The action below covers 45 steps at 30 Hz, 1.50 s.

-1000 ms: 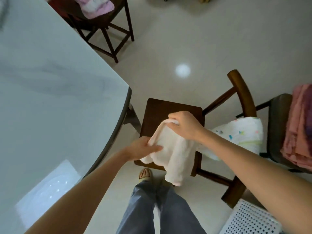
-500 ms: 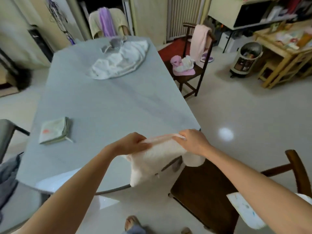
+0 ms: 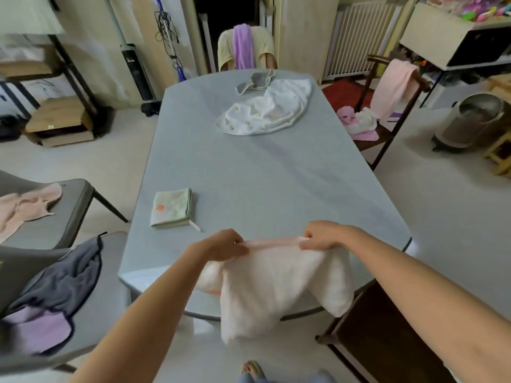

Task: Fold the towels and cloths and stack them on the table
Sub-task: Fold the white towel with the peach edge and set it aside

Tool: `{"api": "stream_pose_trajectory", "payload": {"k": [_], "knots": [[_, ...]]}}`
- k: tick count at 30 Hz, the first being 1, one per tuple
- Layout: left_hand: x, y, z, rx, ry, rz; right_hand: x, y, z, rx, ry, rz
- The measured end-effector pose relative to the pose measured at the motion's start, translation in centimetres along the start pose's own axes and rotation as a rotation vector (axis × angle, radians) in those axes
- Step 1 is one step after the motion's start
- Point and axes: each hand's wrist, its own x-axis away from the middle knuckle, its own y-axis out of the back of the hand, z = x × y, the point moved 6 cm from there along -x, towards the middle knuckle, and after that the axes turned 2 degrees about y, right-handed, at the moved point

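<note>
Holding a white towel (image 3: 279,283) up by its top edge, lower middle of the frame, right over the near end of the counter (image 3: 265,172). Left hand (image 3: 221,246) pinching one end of that pink-trimmed edge, right hand (image 3: 323,235) pinching the other, fingers (image 3: 308,244) curled tight on the fabric both sides. Edge pulled pretty much straight between the two hands. Rest of the towel just hanging down, draped past the counter rim, lower corners loose and bunchy.

Over at left-center on the counter: one folded cloth (image 3: 172,208), pale green with an orange spot, lying flat with a little tag sticking out. Well apart from the towel. Upper middle: a rumpled white cloth (image 3: 265,111) in a heap, with a small grey cloth (image 3: 255,81) touching its far edge.

More laundry scattered around off the counter. Grey and purple cloth (image 3: 52,294) slumped on a chair at lower left, peachy cloth (image 3: 25,208) on another chair above it. Pink towel (image 3: 395,84) draped over a chair back at upper right, pink and white bits (image 3: 356,123) on that seat. Purple towel (image 3: 244,49) hanging over the chair at the far end.
</note>
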Motion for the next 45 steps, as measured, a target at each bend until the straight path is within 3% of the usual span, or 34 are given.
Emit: {"api": "stream_pose_trajectory", "payload": {"k": [3,7,16,19,23,26,30,33,36,39,45], "knots": [[-0.7,1.0,3.1,-0.095,0.058,-0.194,-2.4,0.2,0.4,0.003,-0.033,-0.187],[-2.4,2.5,5.7,-0.052,0.133,-0.37,-4.8,0.5,-0.5,0.037,-0.093,-0.326],[-7.6,5.4,6.4,-0.063,0.317,-0.448,-11.4,4.8,-3.5,0.131,-0.189,-0.444],[-9.4,6.7,5.8,-0.107,0.379,-0.452,-13.8,5.8,-5.3,0.047,-0.199,-0.453],[-11.9,8.4,5.2,-0.077,0.452,-0.52,-16.8,9.1,-6.4,0.02,-0.117,-0.538],[-14.6,8.6,4.8,0.089,0.421,-0.561,-18.9,11.1,-7.0,0.017,-0.04,-0.652],[-17.4,6.9,0.7,0.088,0.12,-0.443,-19.4,9.4,-9.3,-0.053,-0.07,-0.616],[-19.2,4.7,-2.7,-0.036,-0.051,-0.261,-18.9,7.0,-11.3,-0.096,-0.174,-0.546],[-20.0,2.1,-4.2,-0.177,-0.1,-0.101,-17.8,4.5,-12.4,-0.189,-0.268,-0.481],[-20.9,0.2,-4.0,-0.226,-0.089,0.002,-16.9,3.0,-12.8,-0.201,-0.339,-0.52],[-22.5,-0.2,-4.0,-0.254,-0.095,0.019,-17.1,2.5,-12.8,-0.444,-0.238,-0.558]]}}
